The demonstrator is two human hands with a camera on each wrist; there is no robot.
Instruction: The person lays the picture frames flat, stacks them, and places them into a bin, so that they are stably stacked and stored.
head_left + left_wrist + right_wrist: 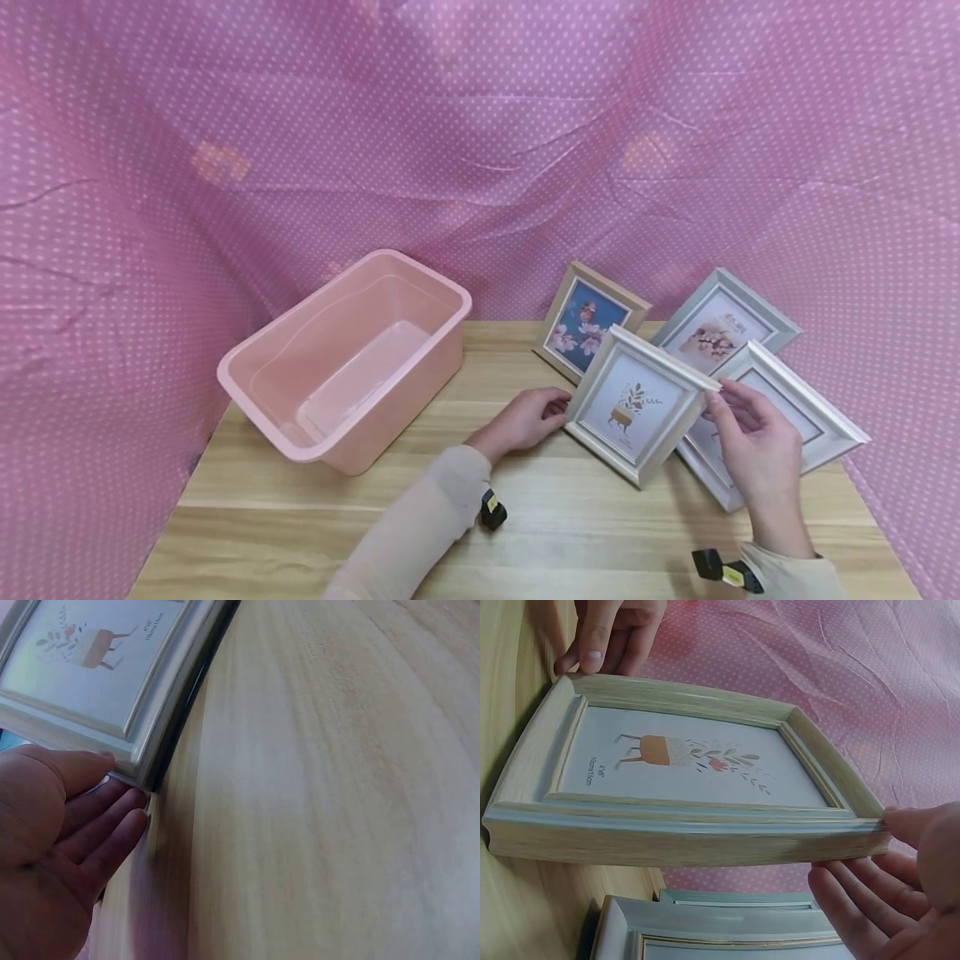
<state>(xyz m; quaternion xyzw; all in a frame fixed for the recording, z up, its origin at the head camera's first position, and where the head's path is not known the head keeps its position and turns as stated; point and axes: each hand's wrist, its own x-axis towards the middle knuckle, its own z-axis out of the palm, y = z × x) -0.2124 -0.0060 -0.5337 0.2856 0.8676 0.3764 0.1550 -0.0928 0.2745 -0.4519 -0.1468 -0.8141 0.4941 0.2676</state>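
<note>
A cream-coloured picture frame [628, 406] with a potted-plant print stands tilted back, its lower edge near the tabletop. At its lower left corner my left hand [531, 419] pinches it, the thumb on the front and the fingers behind, as the left wrist view shows. My right hand [900, 881] holds the upper right corner between thumb and fingers. Behind it leans a tan picture frame [564, 323] with a blue flower picture. A grey-blue picture frame [767, 314] and a silvery-white picture frame [828, 417] stand to the right, the latter partly hidden by my right hand.
On the left of the wooden table [540, 533] stands a pink plastic bin [408, 417], with nothing visible inside. A pink dotted cloth [480, 150] hangs behind and along both sides.
</note>
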